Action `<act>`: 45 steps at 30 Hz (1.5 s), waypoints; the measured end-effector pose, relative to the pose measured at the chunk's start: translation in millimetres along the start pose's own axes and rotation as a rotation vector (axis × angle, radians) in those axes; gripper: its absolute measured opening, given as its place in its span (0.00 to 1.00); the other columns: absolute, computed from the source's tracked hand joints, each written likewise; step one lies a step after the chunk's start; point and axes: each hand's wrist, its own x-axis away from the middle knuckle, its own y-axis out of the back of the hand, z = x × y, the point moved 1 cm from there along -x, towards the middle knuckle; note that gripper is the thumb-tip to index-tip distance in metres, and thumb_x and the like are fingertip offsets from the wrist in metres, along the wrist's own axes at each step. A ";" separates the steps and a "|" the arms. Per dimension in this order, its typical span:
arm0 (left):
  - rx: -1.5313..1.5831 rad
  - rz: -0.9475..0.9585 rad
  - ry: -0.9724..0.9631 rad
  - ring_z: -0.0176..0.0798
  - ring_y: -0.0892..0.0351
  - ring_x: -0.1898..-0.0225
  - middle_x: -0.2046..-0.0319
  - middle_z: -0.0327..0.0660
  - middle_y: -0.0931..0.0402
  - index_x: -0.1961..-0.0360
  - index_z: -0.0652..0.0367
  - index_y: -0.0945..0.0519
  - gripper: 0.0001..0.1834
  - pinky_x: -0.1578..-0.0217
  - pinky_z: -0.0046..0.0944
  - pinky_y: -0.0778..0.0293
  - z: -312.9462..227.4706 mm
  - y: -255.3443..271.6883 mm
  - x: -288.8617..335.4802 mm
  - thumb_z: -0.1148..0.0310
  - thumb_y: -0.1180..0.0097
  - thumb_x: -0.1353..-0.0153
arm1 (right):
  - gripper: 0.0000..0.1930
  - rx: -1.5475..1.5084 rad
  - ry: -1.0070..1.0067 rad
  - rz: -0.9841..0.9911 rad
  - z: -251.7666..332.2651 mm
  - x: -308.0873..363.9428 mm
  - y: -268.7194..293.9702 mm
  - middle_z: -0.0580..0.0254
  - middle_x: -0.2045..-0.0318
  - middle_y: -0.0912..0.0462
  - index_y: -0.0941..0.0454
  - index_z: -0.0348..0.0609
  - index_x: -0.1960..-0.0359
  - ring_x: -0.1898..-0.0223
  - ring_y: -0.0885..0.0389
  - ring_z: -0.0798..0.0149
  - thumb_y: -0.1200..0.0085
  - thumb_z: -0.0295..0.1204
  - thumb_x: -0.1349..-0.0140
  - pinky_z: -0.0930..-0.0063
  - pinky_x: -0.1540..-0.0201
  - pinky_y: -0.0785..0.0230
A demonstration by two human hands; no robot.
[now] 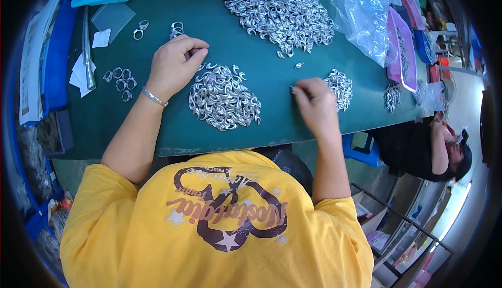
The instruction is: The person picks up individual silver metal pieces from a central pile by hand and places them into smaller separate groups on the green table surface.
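Two heaps of small curved silver metal pieces lay on a green table (272,126): a near heap (224,98) between the hands and a larger far heap (277,10). The left hand (175,63) curled loosely at the near heap's left edge; whether it held a piece could not be told. The right hand (314,102) pinched, fingers closed, beside a small right cluster (340,86). The pieces looked stiff, light and slippery, best pinched singly. Bare green room lay between the heaps; the near table edge was close.
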 end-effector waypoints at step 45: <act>0.018 0.001 -0.005 0.31 0.29 0.77 0.73 0.37 0.23 0.63 0.59 0.15 0.07 0.73 0.31 0.33 0.1 2.0 1.6 0.71 0.39 0.42 | 0.05 -0.047 -0.266 -0.083 -21.5 -13.4 4.4 0.48 0.68 0.17 0.17 0.35 0.66 0.68 0.17 0.50 0.42 0.21 0.44 0.64 0.62 0.24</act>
